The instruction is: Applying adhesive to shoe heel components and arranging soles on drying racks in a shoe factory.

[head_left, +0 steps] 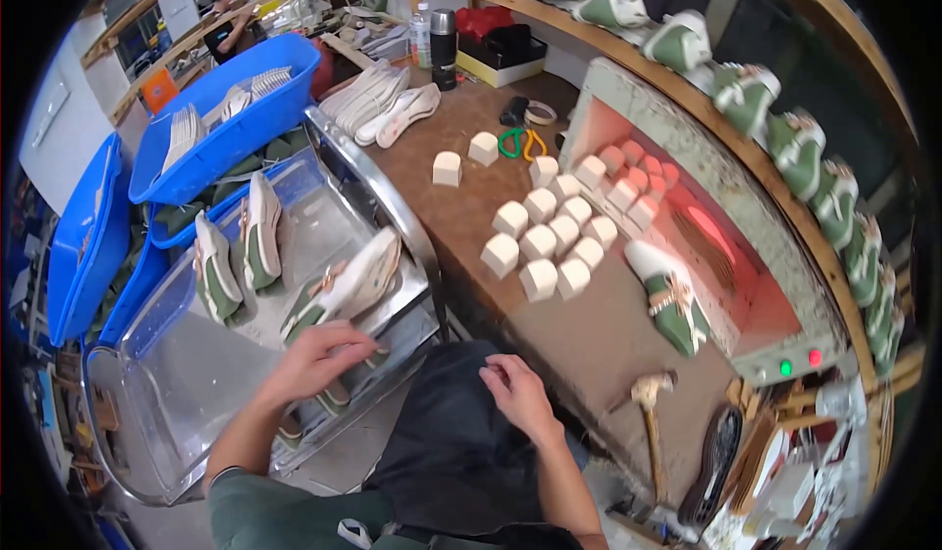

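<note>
My left hand is over the metal rack on the left, its fingers loosely stretched toward the right and nothing visible in them. Just beyond it a white and green shoe with a tan lace lies on the clear plastic tray; the hand covers its near end. Two similar shoes, one a white and green shoe, rest farther back. My right hand hovers above my dark apron, fingers slightly bent and apart, holding nothing. Another lace-tied shoe lies on the brown bench at the heater's opening.
Several cream blocks cover the bench, some inside the red-glowing heater. A hammer lies near the front edge. Shoes line the wooden shelf. Blue bins stand left, with a black flask behind. A person is far back.
</note>
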A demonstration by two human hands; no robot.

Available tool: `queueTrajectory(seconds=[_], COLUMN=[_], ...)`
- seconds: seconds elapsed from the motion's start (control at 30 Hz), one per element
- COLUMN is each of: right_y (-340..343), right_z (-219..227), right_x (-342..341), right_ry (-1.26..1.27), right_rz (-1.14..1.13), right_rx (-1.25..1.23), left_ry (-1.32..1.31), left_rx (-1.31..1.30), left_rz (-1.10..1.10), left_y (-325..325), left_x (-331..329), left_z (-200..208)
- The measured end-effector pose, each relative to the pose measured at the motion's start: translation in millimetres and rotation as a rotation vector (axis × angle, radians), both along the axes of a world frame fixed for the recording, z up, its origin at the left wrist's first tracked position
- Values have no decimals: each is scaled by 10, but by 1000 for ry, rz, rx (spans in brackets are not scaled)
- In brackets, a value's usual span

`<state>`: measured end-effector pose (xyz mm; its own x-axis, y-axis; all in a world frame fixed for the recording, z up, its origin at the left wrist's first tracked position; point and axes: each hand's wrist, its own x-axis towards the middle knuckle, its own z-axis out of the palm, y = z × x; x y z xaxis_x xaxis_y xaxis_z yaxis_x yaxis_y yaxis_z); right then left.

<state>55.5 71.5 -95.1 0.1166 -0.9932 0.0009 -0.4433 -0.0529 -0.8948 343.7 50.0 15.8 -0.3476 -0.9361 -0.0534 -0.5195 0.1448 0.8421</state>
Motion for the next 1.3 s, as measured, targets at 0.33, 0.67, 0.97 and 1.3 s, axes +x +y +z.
queueTrajectory(seconds=[0.33,0.67,0.97,1.3], right_y=[-2395,-3523,-3456,-3411], right_z=[1087,240,-173,301], right_x=[419,511,400,486], right_ry=[609,1027,1000,933], right_rz=[103,227,158,162], right_rx=[-179,568,436,526], left_ry=[-119,743,1027,1010], left_rx=[-392,-88,-13,-11], left_rz=[273,527,846,718], left_y=[-1636,-5638,-8250,-8817], left_x=[263,830,843,804], left_z=[1449,1619,1844,1999])
